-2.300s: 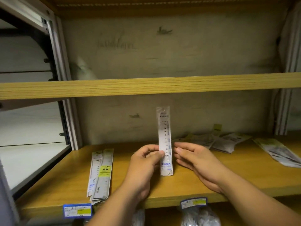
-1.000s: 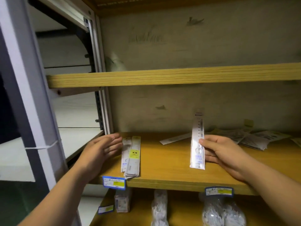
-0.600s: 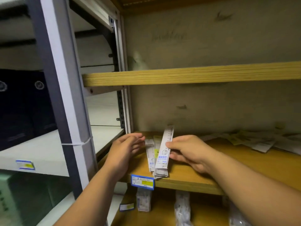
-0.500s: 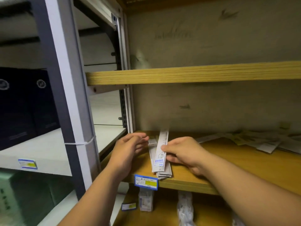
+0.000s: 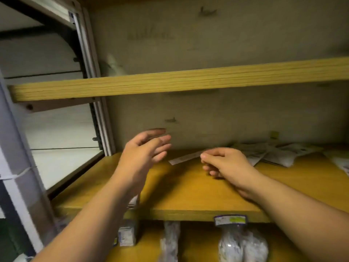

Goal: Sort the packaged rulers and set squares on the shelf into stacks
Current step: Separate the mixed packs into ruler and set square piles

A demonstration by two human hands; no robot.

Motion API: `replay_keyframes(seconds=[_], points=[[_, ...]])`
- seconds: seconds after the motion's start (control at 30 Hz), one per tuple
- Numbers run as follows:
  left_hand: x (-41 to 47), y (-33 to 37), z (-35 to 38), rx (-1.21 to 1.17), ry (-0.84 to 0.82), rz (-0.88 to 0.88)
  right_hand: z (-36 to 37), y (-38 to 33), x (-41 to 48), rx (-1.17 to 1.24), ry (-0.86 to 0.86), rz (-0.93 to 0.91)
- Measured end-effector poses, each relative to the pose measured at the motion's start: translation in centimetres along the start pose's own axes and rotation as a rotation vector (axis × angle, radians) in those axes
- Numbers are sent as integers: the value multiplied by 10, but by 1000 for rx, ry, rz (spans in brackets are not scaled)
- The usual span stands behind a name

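Observation:
A lone packaged ruler (image 5: 184, 158) lies flat at the back of the wooden shelf (image 5: 188, 188). My right hand (image 5: 226, 164) pinches its right end between thumb and fingers. Left of it, my left hand (image 5: 146, 152) hovers above the shelf, fingers spread, holding nothing. The stack of packaged rulers (image 5: 133, 202) at the shelf's front left is almost wholly hidden under my left forearm; only a corner shows. A loose pile of packaged set squares and rulers (image 5: 273, 154) lies at the back right, blurred.
More packages (image 5: 340, 164) lie at the far right edge. An upper shelf board (image 5: 188, 78) runs overhead. A metal upright (image 5: 98, 103) borders the left. Below, a price label (image 5: 229, 219), plastic bags (image 5: 242, 243) and a small box (image 5: 127, 235).
My right hand has left the ruler it carried on the left stack and moved right to the lone ruler at the back. My left hand has lifted off the stack. The view swung right.

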State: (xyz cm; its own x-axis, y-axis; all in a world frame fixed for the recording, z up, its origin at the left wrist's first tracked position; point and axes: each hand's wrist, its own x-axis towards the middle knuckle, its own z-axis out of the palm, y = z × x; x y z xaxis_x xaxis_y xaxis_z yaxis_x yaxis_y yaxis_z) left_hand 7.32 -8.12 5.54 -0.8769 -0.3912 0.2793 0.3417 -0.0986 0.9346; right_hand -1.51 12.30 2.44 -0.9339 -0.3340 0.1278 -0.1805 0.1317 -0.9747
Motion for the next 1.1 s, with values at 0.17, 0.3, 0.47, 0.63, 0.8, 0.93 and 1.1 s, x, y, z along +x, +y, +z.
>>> replay_keyframes(seconds=[0.17,0.3,0.47,0.63,0.8,0.93,1.1], points=[[-3,-37,104,107,-100,-36,-98,16,2,68,96,-57],[4,-64,140,141,-95,-94,-157,35,17,72,181,-92],[6,-83,148,237,-95,-128,-175,60,34,142,281,-59],[13,-85,155,365,-113,-109,-173,57,38,151,314,-69],[46,-88,195,990,-242,73,-173,55,38,125,365,-50],[58,-90,236,1462,-401,187,-172,58,42,105,390,-47],[63,-94,247,1631,-380,254,-176,59,46,175,395,-61]])
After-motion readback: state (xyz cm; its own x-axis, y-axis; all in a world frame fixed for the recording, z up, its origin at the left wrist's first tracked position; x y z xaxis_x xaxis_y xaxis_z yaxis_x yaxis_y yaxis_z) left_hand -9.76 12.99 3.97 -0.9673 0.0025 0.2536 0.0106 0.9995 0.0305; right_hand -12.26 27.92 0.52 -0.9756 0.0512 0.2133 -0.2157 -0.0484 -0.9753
